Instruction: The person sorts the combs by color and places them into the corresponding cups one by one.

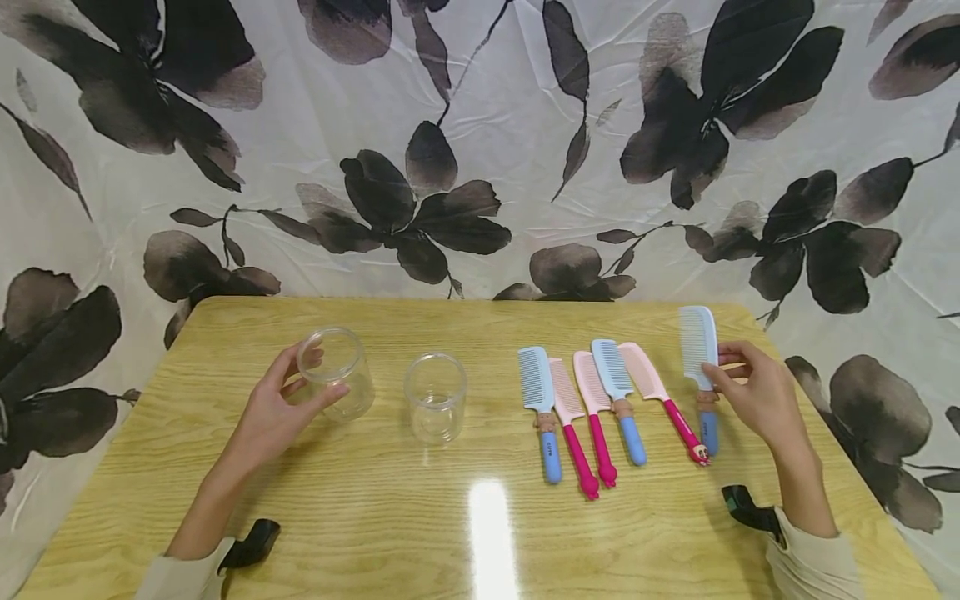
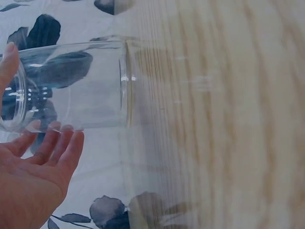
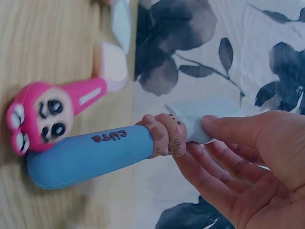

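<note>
My left hand (image 1: 272, 413) holds a clear jar (image 1: 354, 390) around its side, thumb on the near side and fingers beyond. In the left wrist view the jar (image 2: 90, 90) shows nothing inside; whether its base touches the table I cannot tell. My right hand (image 1: 763, 398) pinches a light-blue comb (image 1: 699, 343) at the lower part of its toothed head, which stands raised. The comb's blue handle (image 3: 90, 155) carries a small brown figure and the letters "CUTE". Beside that handle lies a pink comb (image 1: 678, 421) with a pink character face at its end.
A second clear jar (image 1: 435, 400) stands right of the held one. Between it and my right hand lie two blue combs, one at the left (image 1: 535, 379) and one farther right (image 1: 613, 369), with two pink combs between them. A patterned cloth (image 1: 480, 150) hangs behind the wooden table (image 1: 360, 517).
</note>
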Tool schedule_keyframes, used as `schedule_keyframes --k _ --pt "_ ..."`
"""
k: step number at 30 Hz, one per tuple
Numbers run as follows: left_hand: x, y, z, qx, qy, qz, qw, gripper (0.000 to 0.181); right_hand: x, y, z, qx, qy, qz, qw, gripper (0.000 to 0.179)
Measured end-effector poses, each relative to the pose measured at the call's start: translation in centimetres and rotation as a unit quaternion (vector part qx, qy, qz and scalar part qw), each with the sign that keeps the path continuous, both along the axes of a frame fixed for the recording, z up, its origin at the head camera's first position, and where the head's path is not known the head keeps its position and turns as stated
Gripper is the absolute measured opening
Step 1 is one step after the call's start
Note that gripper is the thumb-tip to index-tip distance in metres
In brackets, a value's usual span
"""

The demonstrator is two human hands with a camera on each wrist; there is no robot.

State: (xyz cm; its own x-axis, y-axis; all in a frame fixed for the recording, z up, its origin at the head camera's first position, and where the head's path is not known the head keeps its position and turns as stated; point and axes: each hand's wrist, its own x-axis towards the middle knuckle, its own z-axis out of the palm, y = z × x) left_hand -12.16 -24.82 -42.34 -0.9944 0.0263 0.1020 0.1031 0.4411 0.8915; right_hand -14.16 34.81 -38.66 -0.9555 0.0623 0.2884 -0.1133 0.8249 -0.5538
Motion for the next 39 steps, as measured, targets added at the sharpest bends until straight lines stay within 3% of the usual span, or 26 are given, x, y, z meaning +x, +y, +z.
schedule_keyframes --k 21,39 --pt "0.0 0.0 -0.2 0.0 0.011 -0.002 0.9999 0.079 0.7 -2.6 2.1 -0.033 0.096 -0.01 0.9947 0.035" --pt "0.1 0.1 -0.2 0.003 0.011 -0.004 0.9999 0.081 0.2 -5.0 3.2 -0.13 0.144 0.011 0.9809 0.038"
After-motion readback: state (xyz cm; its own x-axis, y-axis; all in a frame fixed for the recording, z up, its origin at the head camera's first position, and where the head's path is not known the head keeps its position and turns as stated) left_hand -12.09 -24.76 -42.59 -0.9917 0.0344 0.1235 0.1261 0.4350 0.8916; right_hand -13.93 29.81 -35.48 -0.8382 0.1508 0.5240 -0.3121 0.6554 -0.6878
